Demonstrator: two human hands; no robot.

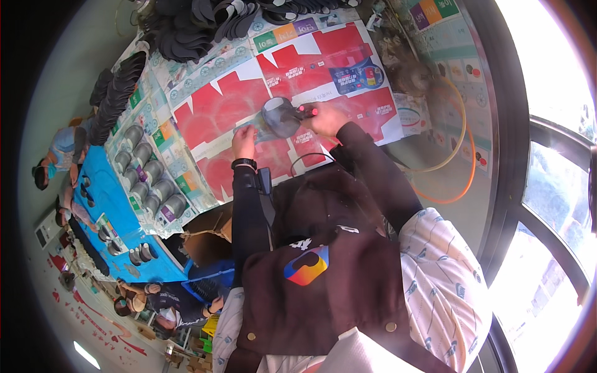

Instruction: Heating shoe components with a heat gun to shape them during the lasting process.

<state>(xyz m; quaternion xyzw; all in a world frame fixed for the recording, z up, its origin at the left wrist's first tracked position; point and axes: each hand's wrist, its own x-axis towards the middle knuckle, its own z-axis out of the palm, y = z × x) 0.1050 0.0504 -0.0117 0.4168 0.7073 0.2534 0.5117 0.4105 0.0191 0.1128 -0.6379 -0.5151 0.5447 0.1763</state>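
Note:
A dark grey, cup-shaped piece (281, 117) with a paler curved face is held over the red-and-white printed sheet (217, 105). My right hand (328, 119) is closed on the piece's right side. Two small red spots show at its fingers; I cannot tell what they belong to. To the left, my left hand (244, 142) is pinched, with its fingertips at a thin bluish-grey, see-through strip (263, 129) beside the piece. Whether strip and piece are joined is not clear. A thin dark hose or cord (305, 156) curves below the hands.
Stacks of dark curved pieces (183, 40) lie along the far edge. Rows of grey cup-shaped pieces (149, 171) stand at left. Yellow and orange hoses (457, 149) loop at right, near a window frame (507, 267). Other people work at a blue table (102, 186).

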